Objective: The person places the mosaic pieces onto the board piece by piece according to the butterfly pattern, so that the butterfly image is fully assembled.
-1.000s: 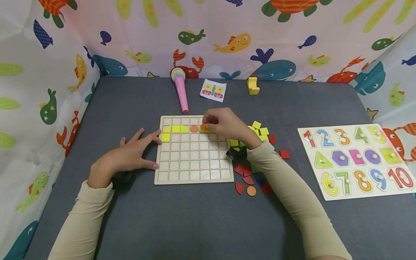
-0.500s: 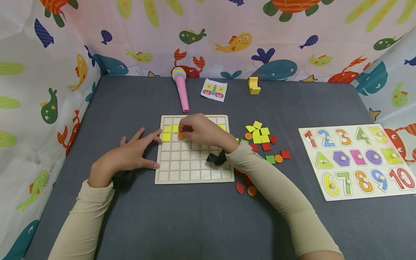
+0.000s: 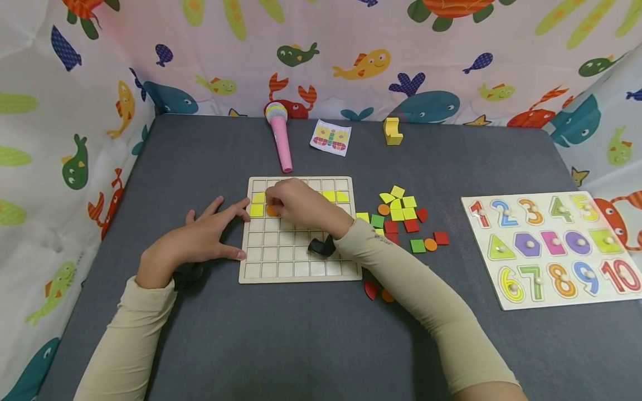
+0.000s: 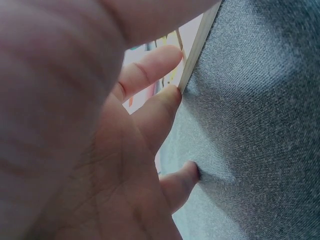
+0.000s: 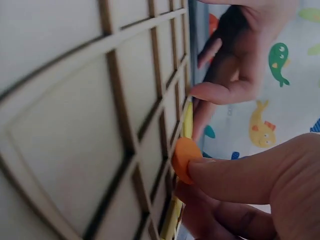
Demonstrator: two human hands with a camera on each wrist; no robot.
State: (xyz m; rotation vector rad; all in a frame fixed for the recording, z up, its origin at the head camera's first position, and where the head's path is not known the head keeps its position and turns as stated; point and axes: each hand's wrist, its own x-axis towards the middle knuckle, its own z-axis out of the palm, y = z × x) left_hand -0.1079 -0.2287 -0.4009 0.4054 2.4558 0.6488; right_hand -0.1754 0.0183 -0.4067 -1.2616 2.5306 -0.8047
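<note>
My right hand [image 3: 306,207] is over the upper left part of a wooden grid board [image 3: 301,280]. Thumb and fingers pinch an orange disc [image 5: 184,156] close to the second row of cells, tilted against the grid in the right wrist view. Beside it, a yellow square tile [image 3: 257,210] sits in a left-hand cell, and more yellow tiles [image 3: 335,196] fill part of the row above. My hand hides some of that row. Fingers spread, my left hand [image 3: 198,236] touches the board's left edge, thumb and fingertips against the rim [image 4: 192,57].
Loose yellow tiles [image 3: 403,207], red squares [image 3: 411,225], green squares and orange discs lie right of the board. Behind it are a pink microphone [image 3: 281,142], a butterfly pattern card [image 3: 330,138] and a yellow block [image 3: 393,132]. A number puzzle [image 3: 544,250] lies far right.
The right hand has moved left across the board, from the top row's right side to the second row's left side, carrying the orange disc. The left hand has stayed still.
</note>
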